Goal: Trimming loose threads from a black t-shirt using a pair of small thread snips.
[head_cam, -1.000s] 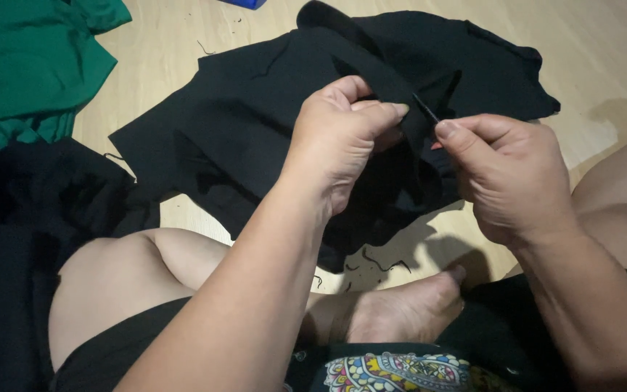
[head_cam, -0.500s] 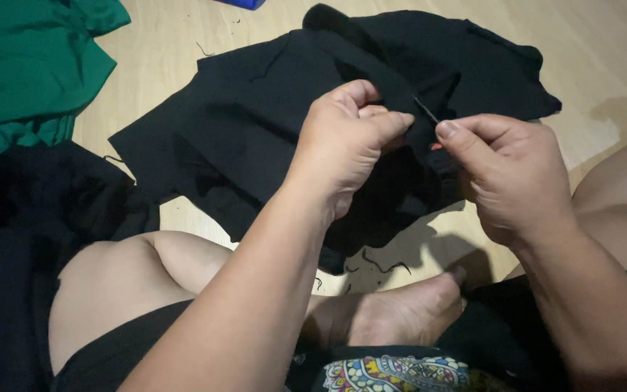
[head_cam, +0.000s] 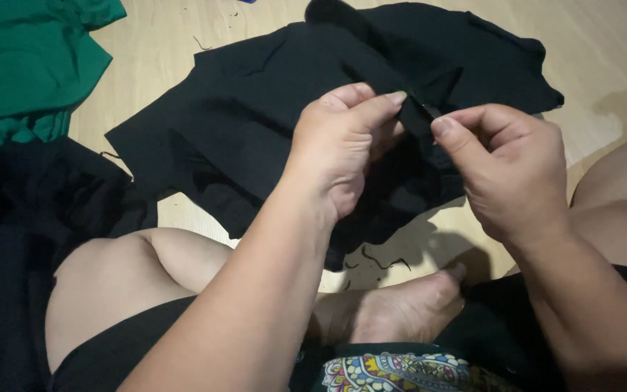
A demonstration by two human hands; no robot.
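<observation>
Far left on my feed, a green cloth [head_cam: 27, 62] lies bunched on the wooden floor [head_cam: 161, 43], and below it a dark cloth pile [head_cam: 30, 239] runs down the left edge. Moving in, the black garment [head_cam: 255, 123] spreads across the floor at centre, its near edge lifted up toward the hands. Now the left hand [head_cam: 339, 145]: thumb and forefinger are pinched together on a raised fold of that black garment, the other fingers curled in behind. Just beside it, almost touching, the right hand [head_cam: 506, 170] pinches the same fold from the other side, thumb tip pressed to the fabric, fingers folded under. I can't tell whether anything small sits between the fingertips. Below the hands, a few dark thread scraps [head_cam: 382, 261] lie on the floor beside a bare foot [head_cam: 400, 308], knees out to either side.
</observation>
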